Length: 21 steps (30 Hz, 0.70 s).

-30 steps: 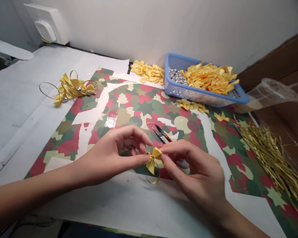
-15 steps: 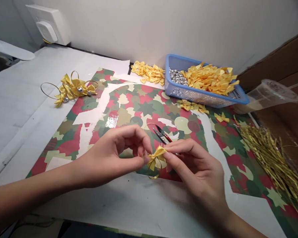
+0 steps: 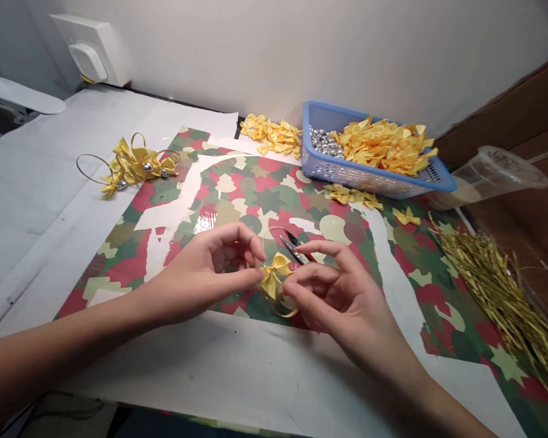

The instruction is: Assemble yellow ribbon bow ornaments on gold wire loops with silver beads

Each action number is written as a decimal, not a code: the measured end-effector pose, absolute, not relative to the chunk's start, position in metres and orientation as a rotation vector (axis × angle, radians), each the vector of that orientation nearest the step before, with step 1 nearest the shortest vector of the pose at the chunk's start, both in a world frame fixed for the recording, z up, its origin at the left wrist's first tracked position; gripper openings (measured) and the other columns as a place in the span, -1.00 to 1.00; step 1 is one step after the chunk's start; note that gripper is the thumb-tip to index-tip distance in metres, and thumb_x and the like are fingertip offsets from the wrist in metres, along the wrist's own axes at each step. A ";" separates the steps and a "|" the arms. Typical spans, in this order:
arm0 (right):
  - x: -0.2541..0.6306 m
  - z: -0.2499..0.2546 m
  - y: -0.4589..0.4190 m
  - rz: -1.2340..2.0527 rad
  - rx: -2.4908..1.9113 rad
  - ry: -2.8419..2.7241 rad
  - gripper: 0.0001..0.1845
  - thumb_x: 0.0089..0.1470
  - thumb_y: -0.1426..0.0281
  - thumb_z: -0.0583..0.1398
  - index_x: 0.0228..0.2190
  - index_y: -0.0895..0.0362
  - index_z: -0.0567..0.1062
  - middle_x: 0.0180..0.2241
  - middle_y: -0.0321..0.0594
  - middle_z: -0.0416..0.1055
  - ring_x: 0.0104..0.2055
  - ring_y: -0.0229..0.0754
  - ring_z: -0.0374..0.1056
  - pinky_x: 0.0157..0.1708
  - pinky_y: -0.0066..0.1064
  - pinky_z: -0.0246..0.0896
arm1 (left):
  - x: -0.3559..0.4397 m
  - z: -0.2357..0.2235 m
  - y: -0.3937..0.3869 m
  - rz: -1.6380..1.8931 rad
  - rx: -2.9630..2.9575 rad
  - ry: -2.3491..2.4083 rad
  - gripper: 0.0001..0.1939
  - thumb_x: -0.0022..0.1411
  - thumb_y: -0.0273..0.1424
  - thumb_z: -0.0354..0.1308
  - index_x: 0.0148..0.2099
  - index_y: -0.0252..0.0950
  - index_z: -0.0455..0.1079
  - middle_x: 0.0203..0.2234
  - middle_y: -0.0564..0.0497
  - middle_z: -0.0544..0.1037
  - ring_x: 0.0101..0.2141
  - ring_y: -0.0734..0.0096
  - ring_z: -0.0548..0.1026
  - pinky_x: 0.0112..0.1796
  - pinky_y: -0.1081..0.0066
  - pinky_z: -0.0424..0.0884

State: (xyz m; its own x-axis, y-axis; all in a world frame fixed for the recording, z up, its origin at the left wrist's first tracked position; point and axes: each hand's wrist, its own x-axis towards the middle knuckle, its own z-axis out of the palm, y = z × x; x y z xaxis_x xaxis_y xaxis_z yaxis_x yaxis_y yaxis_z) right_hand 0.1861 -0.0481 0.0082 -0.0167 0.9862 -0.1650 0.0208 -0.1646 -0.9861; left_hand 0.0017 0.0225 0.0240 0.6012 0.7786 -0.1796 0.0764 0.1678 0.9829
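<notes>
Likely craft workshop: bows [image 3: 383,146], snips [image 3: 292,248]

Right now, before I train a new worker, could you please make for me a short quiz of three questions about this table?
1. True or false: the scissors lie on the patterned paper.
2. What shares the blue basket with the silver beads? A: gold wires; B: yellow bows; C: a cup.
3. Fill in: between the left hand and the right hand is a yellow ____.
Key: 1. true; 2. B; 3. bow.

Plain pale wall [image 3: 219,55] behind paper-covered table [image 3: 31,164]; brown surface [image 3: 530,121] right.
</notes>
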 end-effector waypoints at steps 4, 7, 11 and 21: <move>0.192 0.017 -0.046 1.275 -1.327 -1.134 -0.80 0.10 0.31 0.22 -0.23 0.03 0.33 -0.51 -0.40 0.40 -0.69 -0.42 0.21 -0.72 -0.60 0.16 | 0.000 0.022 0.019 0.602 1.498 0.820 -0.90 0.14 -0.56 0.13 -0.35 -0.27 0.30 -0.43 0.10 0.38 -0.41 0.55 0.36 -0.40 0.52 0.34; 0.194 0.020 -0.045 1.302 -1.313 -1.179 -0.90 0.17 0.30 0.15 -0.27 0.03 0.41 -0.55 -0.43 0.30 -0.71 -0.44 0.15 -0.74 -0.59 0.13 | -0.001 0.021 0.017 0.618 1.651 0.819 -0.88 0.13 -0.59 0.09 -0.34 -0.27 0.30 -0.41 0.08 0.39 -0.39 0.52 0.36 -0.38 0.49 0.35; 0.193 0.015 -0.047 1.100 -1.411 -1.442 -0.93 0.14 0.37 0.16 -0.32 0.06 0.46 -0.63 -0.43 0.20 -0.69 -0.39 0.11 -0.74 -0.55 0.05 | -0.001 0.021 0.016 0.648 1.783 0.792 -0.87 0.12 -0.62 0.07 -0.35 -0.28 0.29 -0.42 0.08 0.39 -0.42 0.53 0.36 -0.40 0.49 0.35; 0.188 0.003 -0.044 0.144 -1.248 -1.994 -0.87 0.08 0.57 0.18 -0.35 0.16 0.53 -0.64 -0.40 0.21 -0.68 -0.42 0.00 -0.70 -0.56 0.00 | 0.003 0.020 0.017 0.642 1.929 0.709 -0.88 0.16 -0.63 0.03 -0.36 -0.32 0.29 -0.45 0.08 0.38 -0.44 0.57 0.35 -0.43 0.53 0.35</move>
